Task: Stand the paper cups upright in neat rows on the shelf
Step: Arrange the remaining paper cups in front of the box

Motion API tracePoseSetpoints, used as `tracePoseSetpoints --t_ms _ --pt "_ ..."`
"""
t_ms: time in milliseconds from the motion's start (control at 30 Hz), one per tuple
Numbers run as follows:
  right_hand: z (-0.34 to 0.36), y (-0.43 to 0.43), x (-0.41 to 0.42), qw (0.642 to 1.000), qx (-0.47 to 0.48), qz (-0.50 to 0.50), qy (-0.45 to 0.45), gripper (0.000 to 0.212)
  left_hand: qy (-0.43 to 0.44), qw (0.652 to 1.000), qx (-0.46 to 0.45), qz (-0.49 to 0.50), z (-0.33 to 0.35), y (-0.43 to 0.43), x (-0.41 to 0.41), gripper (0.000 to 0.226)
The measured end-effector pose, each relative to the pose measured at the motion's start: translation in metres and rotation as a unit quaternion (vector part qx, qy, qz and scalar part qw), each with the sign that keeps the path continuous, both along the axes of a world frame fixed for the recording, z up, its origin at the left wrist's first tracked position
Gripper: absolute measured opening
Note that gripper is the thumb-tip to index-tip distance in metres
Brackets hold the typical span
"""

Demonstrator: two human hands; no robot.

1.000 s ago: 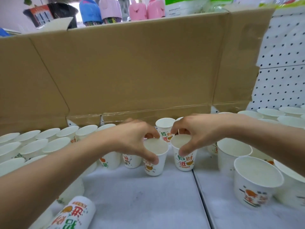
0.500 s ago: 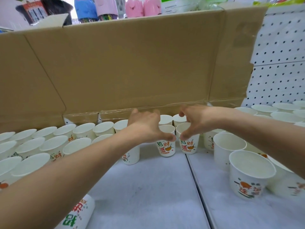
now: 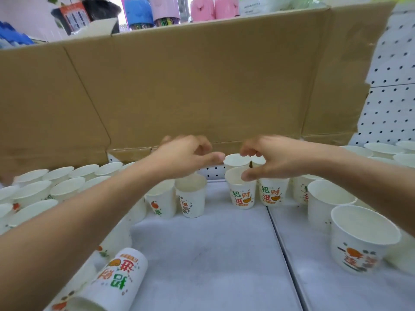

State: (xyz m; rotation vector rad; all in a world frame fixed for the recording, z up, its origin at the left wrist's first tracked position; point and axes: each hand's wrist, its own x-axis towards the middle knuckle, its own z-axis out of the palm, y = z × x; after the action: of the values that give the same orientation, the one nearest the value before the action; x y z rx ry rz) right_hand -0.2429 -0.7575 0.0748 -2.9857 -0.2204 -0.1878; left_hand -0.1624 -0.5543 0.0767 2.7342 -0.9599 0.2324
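Reaching toward 12 o'clock on the shelf (image 3: 202, 254), held the left hand (image 3: 186, 157) loosely curled and empty, rested the right hand (image 3: 278, 160) thumb on an upright cup (image 3: 243, 194) rim; could not tell whether pinched. Risked snagging that rim on lifting, toppling the neighbour cup (image 3: 272, 191) at 3 o'clock.

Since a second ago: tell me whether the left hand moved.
Yes. The left hand went farther back, up to the lower edge of the cardboard wall.

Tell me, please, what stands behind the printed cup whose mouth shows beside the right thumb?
Behind that printed cup stands an upright white cup. The right hand covers most of another cup beside it.
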Motion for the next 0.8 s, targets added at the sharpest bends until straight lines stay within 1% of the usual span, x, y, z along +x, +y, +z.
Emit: tracePoseSetpoints --t_ms 67,167,267,333,467,567,667,733,800 --pt "0.001 0.02 0.004 0.999 0.019 0.04 0.016 0.058 0.035 0.999 0.026 0.003 0.005 0.034 0.004 0.058" --pt "-0.004 0.054 0.015 0.997 0.02 0.071 0.034 0.06 0.087 0.989 0.106 0.049 0.002 0.07 0.007 0.075" --pt "-0.011 0.084 0.029 0.997 0.016 0.061 0.045 0.062 0.123 0.981 0.134 0.071 -0.006 0.084 0.007 0.092" --pt "-0.015 0.098 0.037 0.998 0.012 0.034 0.047 0.065 0.136 0.98 0.129 0.069 -0.008 0.084 0.008 0.094" --pt "-0.018 0.113 0.042 0.999 -0.005 0.014 0.034 0.063 0.128 0.982 0.122 0.061 -0.008 0.083 0.01 0.084" --pt "-0.013 0.112 0.036 0.999 0.014 0.006 0.037 0.062 0.082 0.986 0.13 0.068 -0.007 0.082 0.006 0.077" --pt "0.011 0.092 0.017 0.998 0.054 0.001 0.012 0.065 0.028 0.992 0.108 0.058 -0.002 0.076 -0.003 0.075" --pt "0.029 0.069 -0.004 0.998 0.065 -0.017 0.011 0.07 0.039 0.995 0.084 0.043 0.003 0.068 -0.012 0.079" --pt "0.039 0.043 -0.025 0.997 0.057 -0.045 0.038 0.072 0.068 0.995 0.062 0.025 0.006 0.053 -0.02 0.082"
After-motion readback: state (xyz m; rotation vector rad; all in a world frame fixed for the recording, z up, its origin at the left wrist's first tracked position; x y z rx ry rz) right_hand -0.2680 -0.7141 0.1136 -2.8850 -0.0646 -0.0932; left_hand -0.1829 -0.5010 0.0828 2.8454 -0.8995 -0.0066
